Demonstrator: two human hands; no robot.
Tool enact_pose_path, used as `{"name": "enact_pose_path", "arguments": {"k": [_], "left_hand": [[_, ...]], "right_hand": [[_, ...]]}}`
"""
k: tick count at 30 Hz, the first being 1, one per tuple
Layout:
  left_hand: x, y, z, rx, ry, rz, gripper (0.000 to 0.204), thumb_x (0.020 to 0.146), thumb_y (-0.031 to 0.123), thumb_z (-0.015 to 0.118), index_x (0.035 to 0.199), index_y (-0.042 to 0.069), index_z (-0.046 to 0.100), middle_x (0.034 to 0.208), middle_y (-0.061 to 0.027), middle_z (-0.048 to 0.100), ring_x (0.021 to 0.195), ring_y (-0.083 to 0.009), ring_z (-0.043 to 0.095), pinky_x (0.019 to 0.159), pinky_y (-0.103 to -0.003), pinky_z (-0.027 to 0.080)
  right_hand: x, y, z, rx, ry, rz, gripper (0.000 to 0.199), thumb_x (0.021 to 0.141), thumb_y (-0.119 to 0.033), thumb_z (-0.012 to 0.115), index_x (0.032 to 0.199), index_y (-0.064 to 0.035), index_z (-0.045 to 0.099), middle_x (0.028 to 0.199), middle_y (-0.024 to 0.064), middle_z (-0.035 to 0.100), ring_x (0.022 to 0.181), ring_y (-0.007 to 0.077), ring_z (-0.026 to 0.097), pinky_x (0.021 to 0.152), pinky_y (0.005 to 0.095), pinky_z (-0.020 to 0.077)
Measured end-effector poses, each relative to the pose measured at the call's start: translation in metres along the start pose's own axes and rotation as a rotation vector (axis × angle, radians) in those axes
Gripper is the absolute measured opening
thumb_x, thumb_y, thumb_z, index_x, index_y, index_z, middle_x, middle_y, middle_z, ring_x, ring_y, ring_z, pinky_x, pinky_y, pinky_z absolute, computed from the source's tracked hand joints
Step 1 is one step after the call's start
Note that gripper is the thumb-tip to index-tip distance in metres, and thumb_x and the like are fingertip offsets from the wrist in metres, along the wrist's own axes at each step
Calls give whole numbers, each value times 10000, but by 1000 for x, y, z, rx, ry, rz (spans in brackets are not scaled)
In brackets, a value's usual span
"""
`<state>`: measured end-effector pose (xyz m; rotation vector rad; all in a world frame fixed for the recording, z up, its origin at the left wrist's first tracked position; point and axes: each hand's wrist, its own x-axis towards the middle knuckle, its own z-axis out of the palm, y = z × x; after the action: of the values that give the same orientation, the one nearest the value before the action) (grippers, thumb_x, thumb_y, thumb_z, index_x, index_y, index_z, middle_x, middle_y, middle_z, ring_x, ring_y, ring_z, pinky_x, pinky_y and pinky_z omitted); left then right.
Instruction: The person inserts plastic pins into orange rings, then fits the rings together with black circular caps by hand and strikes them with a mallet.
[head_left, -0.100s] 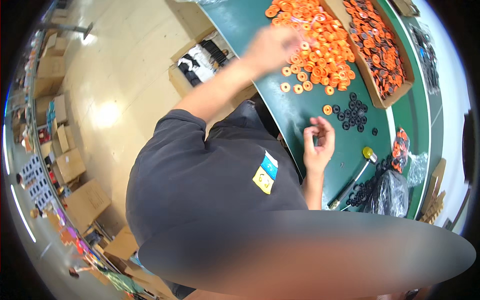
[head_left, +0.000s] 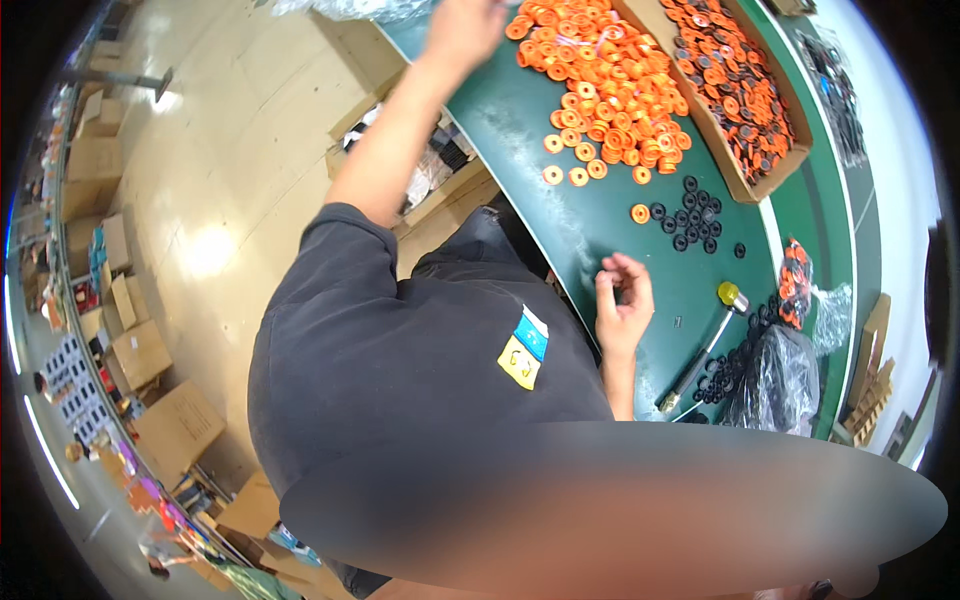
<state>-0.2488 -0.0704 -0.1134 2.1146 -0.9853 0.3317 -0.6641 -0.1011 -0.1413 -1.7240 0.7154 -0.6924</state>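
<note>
My left hand (head_left: pixel 466 34) is at the top edge of the view, left of a heap of orange ring-shaped plastic parts (head_left: pixel 610 85). Its fingers are partly cut off by the frame, so what they hold, if anything, is hidden. My right hand (head_left: pixel 624 308) hovers by the near side of the green table (head_left: pixel 540 190), fingers loosely curled, thumb apart, with nothing visible in it. Beyond it sit a single orange ring part (head_left: pixel 640 213) and a cluster of black ring parts (head_left: pixel 690 218). A hammer (head_left: pixel 706 345) with a yellow-tipped head lies to its right.
A cardboard box (head_left: pixel 745 190) of mixed orange and dark parts stands at the far right. Near the hammer are more black rings (head_left: pixel 718 382), a dark plastic bag (head_left: pixel 780 380) and a bag of orange parts (head_left: pixel 795 285). Clear plastic wrap (head_left: pixel 350 8) lies at the top left.
My left hand has moved up and left, away from the orange heap. My right hand keeps nearly the same pose, and the whole view has shifted slightly.
</note>
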Motion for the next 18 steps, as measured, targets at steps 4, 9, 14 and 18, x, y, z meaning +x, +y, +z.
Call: {"name": "enact_pose_path", "arguments": {"k": [4,9,14,18], "left_hand": [[30,-55,20,204,-104,-57,133,902,157,554,915,38,613,899,-243,661,861,-454,628,735,-537,500],[16,4,11,16,-3,241,121,831,124,622,905,29,604,895,-219,627,873,-432,611,748,-506,497],[12,25,38,63,-274,530,147,830,118,646,955,58,691,941,-127,679,927,-339,660,810,-436,538],[18,26,50,206,-358,517,134,826,112,625,936,57,676,957,-123,672,953,-327,658,831,-439,537]], "right_hand": [[-26,4,-11,-112,39,-49,149,840,63,679,985,34,661,896,88,652,729,115,595,672,237,485],[-39,7,-16,-172,78,-51,110,841,66,676,943,23,677,878,83,650,699,115,587,641,234,477],[-35,2,-15,-188,21,-76,104,841,61,676,937,22,679,870,85,648,681,117,587,620,237,479],[-33,3,-13,-181,-37,-101,112,831,69,682,925,8,678,854,65,636,677,106,568,606,225,455]]}}
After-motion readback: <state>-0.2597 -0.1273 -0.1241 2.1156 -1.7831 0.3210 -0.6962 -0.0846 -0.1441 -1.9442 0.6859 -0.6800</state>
